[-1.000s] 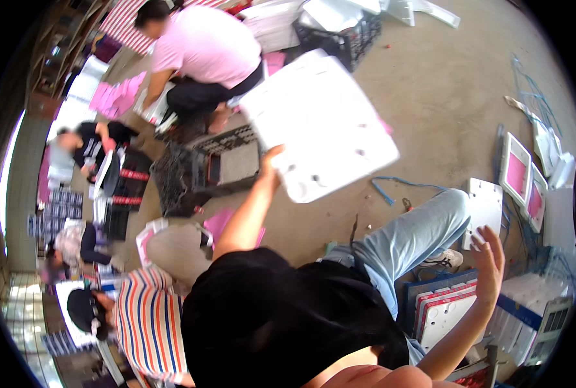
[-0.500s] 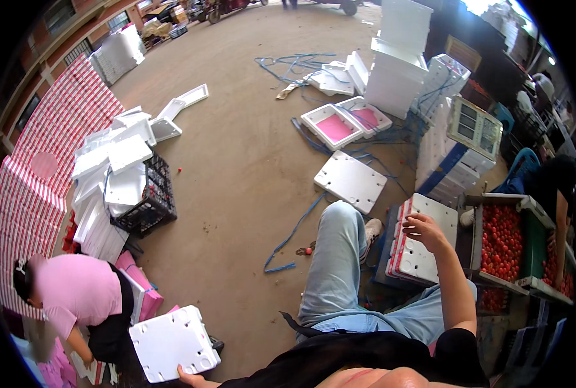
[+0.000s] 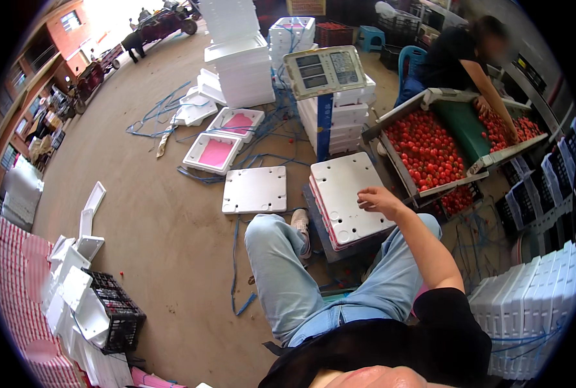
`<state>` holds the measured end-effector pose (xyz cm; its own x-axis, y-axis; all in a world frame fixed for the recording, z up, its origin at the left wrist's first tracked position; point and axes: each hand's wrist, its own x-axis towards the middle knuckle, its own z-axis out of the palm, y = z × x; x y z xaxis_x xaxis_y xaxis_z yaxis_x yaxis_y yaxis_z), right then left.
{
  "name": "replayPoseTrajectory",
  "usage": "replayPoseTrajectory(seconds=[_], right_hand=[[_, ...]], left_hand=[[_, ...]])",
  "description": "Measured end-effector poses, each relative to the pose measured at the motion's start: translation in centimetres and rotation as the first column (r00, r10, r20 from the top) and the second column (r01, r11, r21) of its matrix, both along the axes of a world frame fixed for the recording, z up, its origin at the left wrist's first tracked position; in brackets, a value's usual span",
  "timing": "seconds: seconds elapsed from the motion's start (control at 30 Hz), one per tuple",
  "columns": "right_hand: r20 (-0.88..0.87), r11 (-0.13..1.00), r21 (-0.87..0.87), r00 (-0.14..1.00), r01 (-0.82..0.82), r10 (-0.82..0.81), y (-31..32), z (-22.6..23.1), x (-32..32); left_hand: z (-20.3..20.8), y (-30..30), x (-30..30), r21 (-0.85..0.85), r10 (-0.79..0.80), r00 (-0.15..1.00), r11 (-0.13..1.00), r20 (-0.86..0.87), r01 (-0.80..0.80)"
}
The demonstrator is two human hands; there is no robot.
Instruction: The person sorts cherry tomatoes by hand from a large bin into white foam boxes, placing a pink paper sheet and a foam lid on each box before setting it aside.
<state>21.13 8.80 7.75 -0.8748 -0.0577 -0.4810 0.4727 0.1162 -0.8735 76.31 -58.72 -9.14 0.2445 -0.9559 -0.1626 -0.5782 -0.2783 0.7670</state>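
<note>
My right hand (image 3: 377, 200) is over the right part of a white foam box lid (image 3: 346, 194); its fingers are slightly curled, apart, and hold nothing. Whether the fingertips touch the lid, I cannot tell. The lid lies flat on top of stacked white boxes with a red-edged side, standing on a dark scale platform (image 3: 324, 234) between and ahead of my knees. Behind it rises the scale's blue post (image 3: 324, 126) with a tilted display panel (image 3: 323, 70). A separate white foam lid (image 3: 254, 189) lies on the ground beyond my left knee. My left hand is out of view.
At right, a co-worker's hands (image 3: 485, 107) are among cherry tomatoes (image 3: 423, 152) in a divided tray. White foam box stacks stand behind (image 3: 239, 71) and at lower right (image 3: 527, 304). Blue straps (image 3: 236, 271) lie loose on the ground. A black crate (image 3: 125, 310) holds foam pieces at left.
The view has swung right, so the scale and tomato tray sit nearer the middle. My left hand, with the white foam lid it held, and a person in pink have gone out of view.
</note>
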Motion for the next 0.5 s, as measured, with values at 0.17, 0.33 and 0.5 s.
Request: replayPoseTrajectory(seconds=[0.17, 0.33, 0.5], right_hand=[[-0.466, 0.896, 0.413, 0.883, 0.162, 0.055, 4.0, 4.1, -7.1], [-0.626, 0.507, 0.740, 0.730, 0.443, 0.276, 10.1, 6.4, -20.3], [-0.616, 0.379, 0.779, 0.726, 0.500, 0.307, 10.1, 4.4, -33.6]], left_hand=[[3.1, -2.1, -8.6, -0.350, 0.062, 0.856, 0.926, 0.514, 0.143], [10.4, 8.1, -37.2, -0.564, -0.596, 0.770, 0.564, 0.228, 0.603], [21.7, 36.6, -63.1, -0.696, -0.929, -0.111, 0.181, -0.353, 0.695]])
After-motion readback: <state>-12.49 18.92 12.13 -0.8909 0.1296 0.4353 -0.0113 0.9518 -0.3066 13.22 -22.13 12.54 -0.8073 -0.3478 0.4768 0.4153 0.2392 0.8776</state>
